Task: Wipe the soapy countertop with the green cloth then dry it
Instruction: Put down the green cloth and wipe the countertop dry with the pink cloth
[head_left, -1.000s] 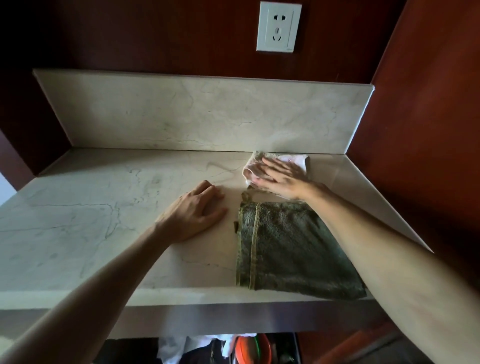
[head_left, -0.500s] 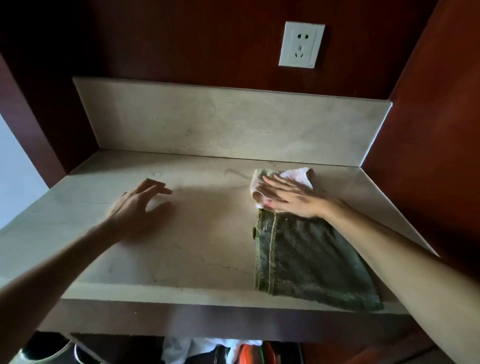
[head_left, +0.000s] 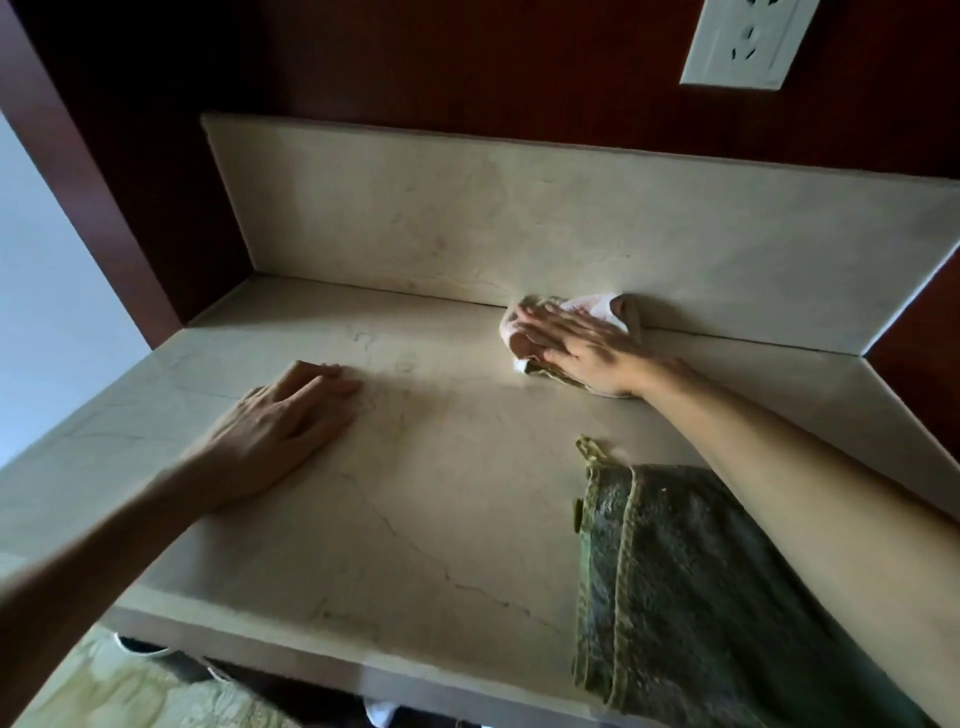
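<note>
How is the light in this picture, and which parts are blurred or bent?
Head view: dim light; the counter is brightest near the left hand; the right hand on the pale cloth is motion-blurred; the backsplash edges tilt from wide-angle distortion.

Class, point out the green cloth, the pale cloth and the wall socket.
green cloth (head_left: 727, 597), head view, middle of its folded face.
pale cloth (head_left: 597, 306), head view, part beyond the fingers.
wall socket (head_left: 748, 41), head view, faceplate.

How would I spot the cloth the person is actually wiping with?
Find the beige marble countertop and follow it back to its upright marble backsplash. There, under the flat right hand, sits a small crumpled pinkish-white cloth. The other cloth is a large dark green towel lying untouched at the front edge.
</note>
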